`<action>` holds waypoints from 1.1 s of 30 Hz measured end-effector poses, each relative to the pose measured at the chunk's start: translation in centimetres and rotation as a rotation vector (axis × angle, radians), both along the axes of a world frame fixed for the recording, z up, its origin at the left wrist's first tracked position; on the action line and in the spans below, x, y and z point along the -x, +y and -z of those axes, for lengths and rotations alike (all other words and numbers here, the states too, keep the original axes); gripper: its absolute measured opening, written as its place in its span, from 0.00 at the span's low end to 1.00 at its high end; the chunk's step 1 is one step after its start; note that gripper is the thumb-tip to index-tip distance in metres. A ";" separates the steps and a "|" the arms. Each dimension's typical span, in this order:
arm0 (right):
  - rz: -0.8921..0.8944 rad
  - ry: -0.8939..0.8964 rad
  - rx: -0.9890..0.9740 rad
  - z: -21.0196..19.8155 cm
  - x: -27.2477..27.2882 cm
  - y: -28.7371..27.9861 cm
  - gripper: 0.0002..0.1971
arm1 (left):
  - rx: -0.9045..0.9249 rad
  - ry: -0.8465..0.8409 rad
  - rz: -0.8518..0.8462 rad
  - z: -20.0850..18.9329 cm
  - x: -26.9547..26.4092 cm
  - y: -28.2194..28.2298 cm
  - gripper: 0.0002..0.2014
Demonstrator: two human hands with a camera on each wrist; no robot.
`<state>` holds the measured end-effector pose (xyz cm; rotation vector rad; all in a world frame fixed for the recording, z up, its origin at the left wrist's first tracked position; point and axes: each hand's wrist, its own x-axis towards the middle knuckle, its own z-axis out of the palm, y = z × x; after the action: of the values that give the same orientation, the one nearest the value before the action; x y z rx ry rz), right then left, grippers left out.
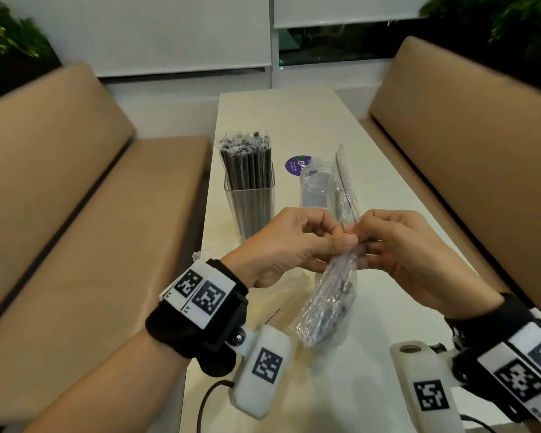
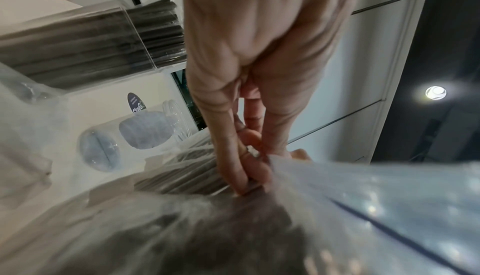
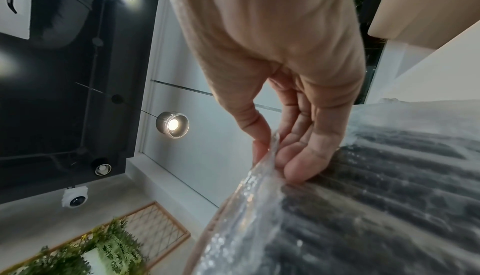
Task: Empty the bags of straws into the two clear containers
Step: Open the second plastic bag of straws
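Both hands are meeting above the near half of the white bench [image 1: 372, 145], working at one clear bag of straws [image 1: 328, 304]. The left hand [image 1: 294, 242] is pinching the bag's upper edge, thumb pressed against curled fingers [image 2: 241, 174], so its grip is pressed together on the plastic. The right hand [image 1: 419, 251] is doing the same from the other side: the right wrist view is showing the thumb and fingertips [image 3: 298, 168] squeezing a fold of the film between them. The bag is hanging from the two grips, its lower end full of dark wrapped straws and sitting close over the bench, while its top strip is rising past the knuckles, tilted away from the person.

Beyond the hands, a square clear container [image 1: 250, 201] is standing upright on the left side of the bench, packed with dark straws whose wrapped tips are sticking out above its rim. Just to its right a round clear jar [image 1: 314, 189] is standing, partly hidden behind the bag's top. A purple round sticker [image 1: 295, 166] is lying on the bench behind the jar. Tan padded seats [image 1: 75, 189] are flanking the bench on both sides.
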<state>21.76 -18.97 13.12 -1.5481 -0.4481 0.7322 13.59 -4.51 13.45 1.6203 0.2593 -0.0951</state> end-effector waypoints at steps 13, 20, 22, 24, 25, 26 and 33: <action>0.021 -0.149 0.099 -1.0 -0.1 0.9 0.11 | -0.743 -0.149 -0.155 -0.6 -0.5 -1.4 0.13; 0.123 -0.392 0.278 -0.4 -0.9 0.3 0.07 | -0.969 -0.321 -0.298 -0.5 0.1 -0.5 0.10; 0.138 -0.376 0.293 -0.3 -1.2 -0.5 0.07 | -0.984 -0.315 -0.318 -0.5 0.5 1.1 0.09; 0.136 -0.351 0.281 -0.3 -1.4 -0.7 0.09 | -0.969 -0.306 -0.208 -0.6 0.6 1.8 0.06; 0.121 -0.342 0.275 -0.3 -1.5 -0.4 0.08 | -0.943 -0.295 -0.127 -0.7 0.4 1.5 0.09; 0.093 -0.327 0.269 -0.4 -1.3 0.1 0.08 | -0.919 -0.264 -0.052 -0.7 0.2 0.9 0.11; 0.227 -0.557 0.356 -0.8 -3.8 -3.2 0.11 | -1.119 -0.122 -0.147 -0.7 0.8 3.1 0.27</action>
<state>25.52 -22.17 13.90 -2.1066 -0.5560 0.1973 12.84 -1.41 14.14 2.6936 0.3648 0.3204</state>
